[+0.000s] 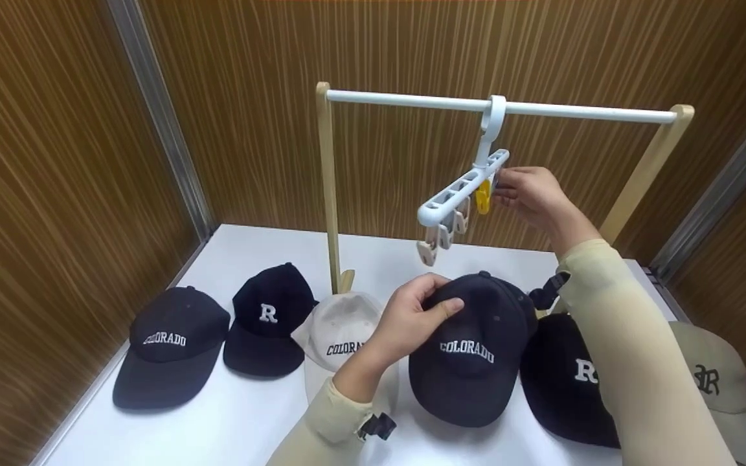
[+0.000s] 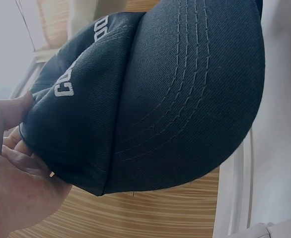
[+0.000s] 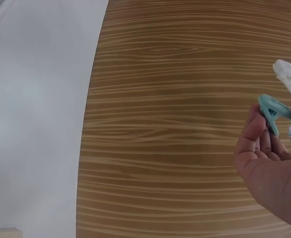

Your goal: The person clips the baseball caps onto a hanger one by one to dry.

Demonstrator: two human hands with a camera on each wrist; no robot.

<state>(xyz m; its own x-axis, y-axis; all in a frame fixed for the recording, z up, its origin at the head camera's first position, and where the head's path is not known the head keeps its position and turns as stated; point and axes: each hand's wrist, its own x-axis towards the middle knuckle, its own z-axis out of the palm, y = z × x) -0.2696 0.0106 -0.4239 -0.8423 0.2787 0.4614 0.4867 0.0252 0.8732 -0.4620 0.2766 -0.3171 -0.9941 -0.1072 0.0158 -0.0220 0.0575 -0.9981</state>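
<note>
My left hand (image 1: 415, 317) grips a dark baseball cap (image 1: 476, 317) with COLORADO across its front, thumb on the outside of the crown. In the left wrist view the cap's stitched brim (image 2: 185, 94) points away from the hand. My right hand (image 1: 531, 194) is up at the far end of a pale blue clip hanger (image 1: 460, 188). In the right wrist view its thumb and fingers pinch a teal clip (image 3: 272, 111), with a white clip (image 3: 289, 77) just above. A yellow clip (image 1: 483, 196) and several pale clips (image 1: 428, 251) hang along the hanger's bar.
The hanger hooks over a white rail (image 1: 405, 99) between wooden posts (image 1: 327, 188). On the white table (image 1: 211, 440) lie a dark COLORADO cap (image 1: 175, 349), a navy R cap (image 1: 269, 323), a cream cap (image 1: 347, 320), a black R cap (image 1: 557, 382) and an olive cap (image 1: 713, 369).
</note>
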